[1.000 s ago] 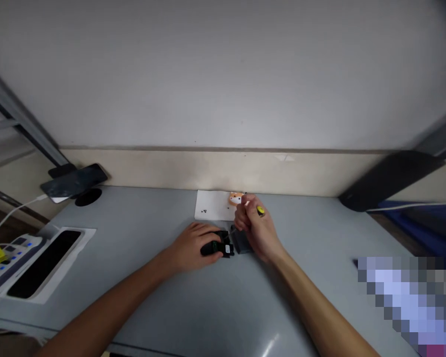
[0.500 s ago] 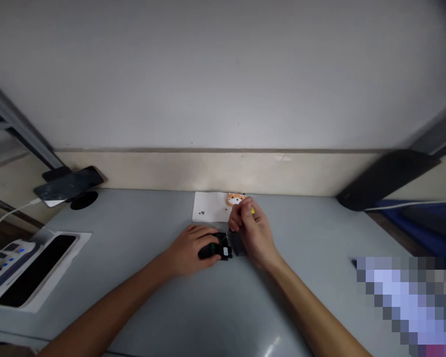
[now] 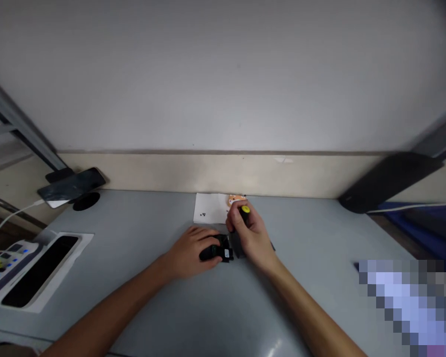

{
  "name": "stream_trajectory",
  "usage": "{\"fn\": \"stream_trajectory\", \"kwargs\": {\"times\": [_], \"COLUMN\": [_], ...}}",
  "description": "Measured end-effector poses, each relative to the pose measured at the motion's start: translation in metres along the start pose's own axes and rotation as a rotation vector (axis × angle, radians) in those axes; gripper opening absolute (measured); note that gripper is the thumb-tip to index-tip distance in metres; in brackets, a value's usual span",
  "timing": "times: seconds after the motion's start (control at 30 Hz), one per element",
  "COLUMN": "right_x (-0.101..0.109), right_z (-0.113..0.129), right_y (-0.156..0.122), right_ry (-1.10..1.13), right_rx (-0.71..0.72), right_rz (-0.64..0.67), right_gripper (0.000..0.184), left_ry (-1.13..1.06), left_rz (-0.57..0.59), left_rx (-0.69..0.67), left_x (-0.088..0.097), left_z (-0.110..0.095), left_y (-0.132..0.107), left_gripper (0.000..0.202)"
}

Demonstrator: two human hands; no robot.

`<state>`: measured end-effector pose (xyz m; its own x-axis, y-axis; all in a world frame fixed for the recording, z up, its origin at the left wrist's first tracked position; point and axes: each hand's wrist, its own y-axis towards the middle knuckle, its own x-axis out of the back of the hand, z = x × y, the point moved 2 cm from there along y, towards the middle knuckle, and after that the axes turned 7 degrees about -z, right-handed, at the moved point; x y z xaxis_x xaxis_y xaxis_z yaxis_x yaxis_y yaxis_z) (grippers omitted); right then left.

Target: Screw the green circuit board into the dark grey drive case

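Observation:
My left hand (image 3: 193, 252) rests on the table with its thumb and fingers closed around a small black electronic device (image 3: 225, 254). The device has its inside exposed and a small white label; its exact kind is unclear. My right hand (image 3: 250, 237) grips a screwdriver (image 3: 245, 211) with a dark handle and yellow end, held just above the device's right side. The screwdriver's tip is hard to make out. Under my right hand lies a dark flat piece (image 3: 238, 246), partly covered. Behind the hands is a white paper (image 3: 210, 206) with several tiny dark screws (image 3: 202, 214).
An orange-and-white animal-face item (image 3: 237, 199) sits at the paper's right end. To the left are a phone on a stand (image 3: 72, 186), a black phone-shaped item (image 3: 40, 270) on white paper and a power strip (image 3: 13, 265). A black cylindrical object (image 3: 388, 181) leans at right.
The screwdriver has tipped, so its yellow end and dark handle show more and its shaft less. My right hand has turned slightly. My left hand still holds the device in place.

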<state>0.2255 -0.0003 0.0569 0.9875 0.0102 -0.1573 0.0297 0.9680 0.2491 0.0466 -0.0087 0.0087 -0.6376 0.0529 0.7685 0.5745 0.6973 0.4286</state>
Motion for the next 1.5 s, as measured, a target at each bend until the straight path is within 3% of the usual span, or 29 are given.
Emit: {"fn": "stream_trajectory", "kwargs": {"times": [0.2,0.37,0.53,0.73,1.0,1.2,1.4,1.5], "right_x": [0.006,0.005,0.0,0.006,0.031,0.048,0.042,0.044], "right_z": [-0.004,-0.009,-0.002,0.01,-0.009,-0.028,-0.027,-0.026], "right_y": [0.005,0.003,-0.004,0.0,0.021,0.029,0.025,0.024], "right_ry": [-0.351,-0.196,-0.306,-0.451,-0.473,-0.188,-0.331,-0.387], "right_rx": [0.232,0.122,0.19,0.286,-0.01,-0.195,-0.078,-0.055], "right_rz": [-0.173,-0.128,-0.06,-0.219,-0.289,-0.531,-0.509,-0.544], "right_gripper": [0.021,0.024,0.018,0.023,0.043,0.053,0.048,0.047], "left_ry": [0.028,0.045,0.043,0.039,0.036,0.049,0.048,0.027], "left_rz": [0.008,0.013,0.014,0.005,-0.01,0.004,0.018,0.037], "left_rx": [-0.003,-0.01,0.019,0.006,-0.037,-0.037,-0.001,0.011], "left_x": [0.001,0.001,0.0,0.0,0.0,0.0,0.0,0.004], "left_z": [-0.001,-0.002,-0.002,-0.001,0.0,0.0,-0.001,-0.003], "left_y": [0.0,-0.001,0.001,0.0,-0.001,-0.001,-0.001,-0.002], "left_gripper": [0.025,0.022,0.026,0.025,0.024,0.021,0.023,0.034]}}
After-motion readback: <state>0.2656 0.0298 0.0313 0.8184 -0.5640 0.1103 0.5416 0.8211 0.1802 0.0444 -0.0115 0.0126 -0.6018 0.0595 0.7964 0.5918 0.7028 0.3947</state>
